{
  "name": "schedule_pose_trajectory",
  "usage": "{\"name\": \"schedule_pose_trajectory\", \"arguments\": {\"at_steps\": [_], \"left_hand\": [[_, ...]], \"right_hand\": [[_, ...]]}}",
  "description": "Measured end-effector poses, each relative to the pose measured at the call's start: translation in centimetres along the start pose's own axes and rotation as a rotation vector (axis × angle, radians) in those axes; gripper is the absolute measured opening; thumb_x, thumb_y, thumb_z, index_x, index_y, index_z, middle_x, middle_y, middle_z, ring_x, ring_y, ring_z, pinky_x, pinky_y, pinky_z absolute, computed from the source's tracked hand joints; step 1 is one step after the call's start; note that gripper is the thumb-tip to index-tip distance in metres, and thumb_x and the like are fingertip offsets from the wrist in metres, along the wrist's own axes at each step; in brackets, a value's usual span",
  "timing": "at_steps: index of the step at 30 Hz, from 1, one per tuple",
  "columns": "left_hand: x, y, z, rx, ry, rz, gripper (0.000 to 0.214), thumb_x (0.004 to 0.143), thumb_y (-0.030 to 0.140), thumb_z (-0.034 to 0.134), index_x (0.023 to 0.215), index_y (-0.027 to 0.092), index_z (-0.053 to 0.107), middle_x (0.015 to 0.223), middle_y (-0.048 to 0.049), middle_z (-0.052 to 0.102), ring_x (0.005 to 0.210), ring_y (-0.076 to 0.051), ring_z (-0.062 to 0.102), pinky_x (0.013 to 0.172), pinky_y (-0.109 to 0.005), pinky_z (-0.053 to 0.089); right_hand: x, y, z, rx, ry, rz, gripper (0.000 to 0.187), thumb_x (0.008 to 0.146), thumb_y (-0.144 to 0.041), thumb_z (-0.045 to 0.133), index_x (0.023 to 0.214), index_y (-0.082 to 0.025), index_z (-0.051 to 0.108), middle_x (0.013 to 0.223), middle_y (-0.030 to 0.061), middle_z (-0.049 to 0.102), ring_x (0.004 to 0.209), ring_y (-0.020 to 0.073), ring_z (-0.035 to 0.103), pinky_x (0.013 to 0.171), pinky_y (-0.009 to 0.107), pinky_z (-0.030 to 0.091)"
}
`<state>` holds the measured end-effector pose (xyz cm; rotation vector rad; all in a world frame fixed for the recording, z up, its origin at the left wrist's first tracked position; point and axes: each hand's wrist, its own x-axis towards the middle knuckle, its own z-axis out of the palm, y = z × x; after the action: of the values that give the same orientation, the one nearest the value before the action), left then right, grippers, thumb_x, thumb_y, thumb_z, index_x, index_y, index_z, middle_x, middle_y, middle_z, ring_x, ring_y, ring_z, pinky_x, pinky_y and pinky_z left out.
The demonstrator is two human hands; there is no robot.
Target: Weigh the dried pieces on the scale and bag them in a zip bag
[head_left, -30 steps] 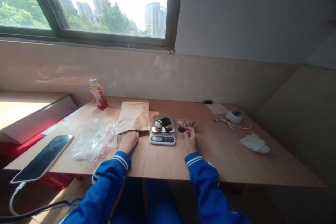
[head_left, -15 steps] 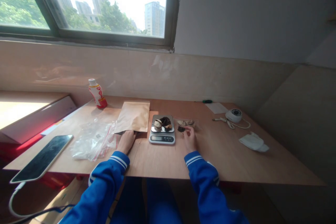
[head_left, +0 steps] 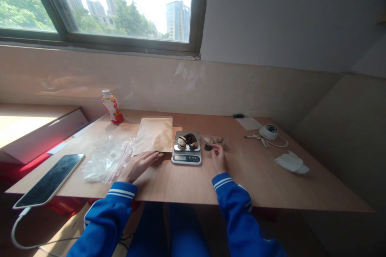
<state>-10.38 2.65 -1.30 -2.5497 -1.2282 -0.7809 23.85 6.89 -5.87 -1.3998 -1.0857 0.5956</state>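
A digital kitchen scale sits in front of me. On its plate lie a pale, round dried piece and some dark, curled pieces that look like dried fungus. My left hand is at the near edge of a brown kraft paper bag; a small tan piece shows at its fingertips. Right of the scale, my right hand pinches a dark dried piece. Just beyond those fingers is a clear zip bag with pale pieces inside.
Clear plastic zip bags and a phone on a cable lie at left. Behind them stands a drink bottle. To the right are a white camera-like device, a crumpled white tissue, paper and a green-handled tool.
My left hand has come out of the paper bag's mouth and back toward me, with the tan piece now showing at its fingertips. My right hand stays almost where it was.
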Motion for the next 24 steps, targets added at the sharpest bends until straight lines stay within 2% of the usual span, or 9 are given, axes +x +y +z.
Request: {"name": "schedule_pose_trajectory", "arguments": {"at_steps": [3,6,9,12,15,18,22,24], "left_hand": [[-1.2,0.3,-0.6,0.054,0.031,0.061,0.031,0.092,0.023,0.042,0.116,0.023,0.063,0.115,-0.0075,0.066,0.107,-0.021,0.062,0.088,-0.035,0.053],[-2.4,0.8,-1.3,0.082,0.024,0.09,0.038,0.092,0.016,0.039,0.122,0.029,0.059,0.121,-0.0043,0.064,0.113,-0.019,0.058,0.094,-0.032,0.05],[-3.2,1.4,-1.5,0.131,0.078,0.057,0.044,0.09,0.012,0.037,0.12,0.035,0.06,0.118,-0.0004,0.065,0.11,-0.015,0.06,0.096,-0.026,0.047],[-3.0,2.1,-1.3,0.183,0.133,0.022,0.046,0.091,0.01,0.034,0.118,0.036,0.061,0.113,0.001,0.067,0.104,-0.013,0.062,0.097,-0.024,0.045],[-1.4,2.9,-0.9,0.149,0.153,0.011,0.042,0.093,0.015,0.033,0.121,0.032,0.06,0.116,-0.0012,0.065,0.107,-0.015,0.06,0.095,-0.027,0.046],[1.3,3.7,-0.2,0.053,0.202,-0.019,0.033,0.093,0.023,0.041,0.12,0.028,0.06,0.114,-0.0044,0.065,0.105,-0.017,0.06,0.09,-0.03,0.048],[4.6,4.2,1.0,-0.067,0.283,-0.104,0.027,0.092,0.028,0.046,0.112,0.025,0.063,0.107,-0.0046,0.065,0.098,-0.016,0.061,0.087,-0.031,0.049],[5.7,4.4,1.5,-0.11,0.296,-0.122,0.027,0.092,0.028,0.045,0.112,0.025,0.063,0.108,-0.0051,0.064,0.098,-0.017,0.061,0.087,-0.033,0.05]], "right_hand": [[0.0,0.1,0.0,-0.003,-0.003,-0.014,0.024,0.071,-0.032,0.048,0.091,-0.021,0.055,0.081,0.0022,0.061,0.068,0.0178,0.057,0.063,0.03,0.047],[0.0,0.3,0.0,-0.016,-0.005,-0.022,0.024,0.072,-0.032,0.049,0.092,-0.021,0.055,0.08,0.0018,0.06,0.068,0.0176,0.057,0.062,0.029,0.047],[0.0,0.3,0.1,-0.012,0.0,-0.027,0.023,0.072,-0.03,0.049,0.092,-0.021,0.055,0.077,0.0011,0.059,0.066,0.0172,0.056,0.061,0.029,0.047],[0.0,0.3,0.1,-0.007,-0.009,-0.018,0.023,0.071,-0.03,0.048,0.092,-0.022,0.054,0.075,0.0005,0.059,0.066,0.0174,0.056,0.061,0.029,0.047],[0.0,0.2,0.1,-0.017,-0.017,-0.007,0.024,0.071,-0.031,0.047,0.092,-0.022,0.053,0.074,0.0005,0.058,0.066,0.018,0.056,0.062,0.03,0.046],[0.0,0.3,0.1,-0.078,-0.012,-0.025,0.023,0.072,-0.029,0.045,0.093,-0.022,0.053,0.075,0.0017,0.059,0.067,0.0191,0.056,0.064,0.031,0.046],[-0.2,0.2,0.2,-0.372,0.117,-0.194,0.018,0.073,-0.02,0.043,0.081,-0.018,0.058,0.083,0.0095,0.06,0.084,0.0248,0.055,0.079,0.039,0.043],[-0.6,-0.3,0.4,-0.496,0.167,-0.297,0.024,0.077,-0.02,0.042,0.088,-0.016,0.063,0.096,0.0136,0.06,0.096,0.0276,0.053,0.086,0.043,0.04]]}}
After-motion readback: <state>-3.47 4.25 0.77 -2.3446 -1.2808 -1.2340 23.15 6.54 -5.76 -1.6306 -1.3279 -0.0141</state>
